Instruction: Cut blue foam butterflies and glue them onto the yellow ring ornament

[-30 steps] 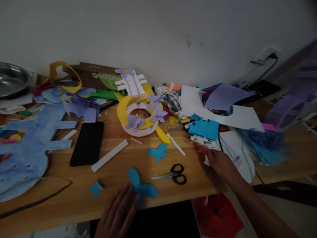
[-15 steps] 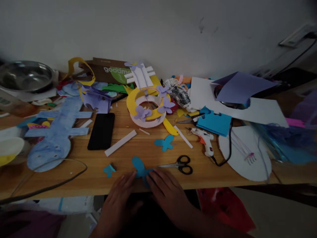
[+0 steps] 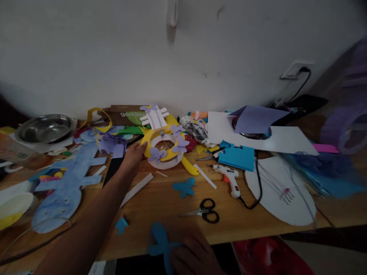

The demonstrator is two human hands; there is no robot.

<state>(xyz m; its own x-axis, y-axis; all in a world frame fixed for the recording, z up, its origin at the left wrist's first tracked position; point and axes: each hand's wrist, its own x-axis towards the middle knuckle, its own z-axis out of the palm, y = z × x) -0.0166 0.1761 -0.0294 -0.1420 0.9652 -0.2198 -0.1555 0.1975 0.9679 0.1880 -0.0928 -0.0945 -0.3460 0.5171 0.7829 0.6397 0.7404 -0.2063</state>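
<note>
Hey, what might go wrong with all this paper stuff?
The left hand grips the yellow ring, so its purple butterflies might bend if squeezed. The right hand touches the nearest blue butterfly, which might crease. The glue gun trails a looped cord, which might get snagged.

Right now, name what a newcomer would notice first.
The yellow paper ring with purple butterflies stands out at centre, the left hand at its edge. At the table's near edge, the right hand holds a blue paper butterfly. A white glue gun lies right of the scissors.
</note>
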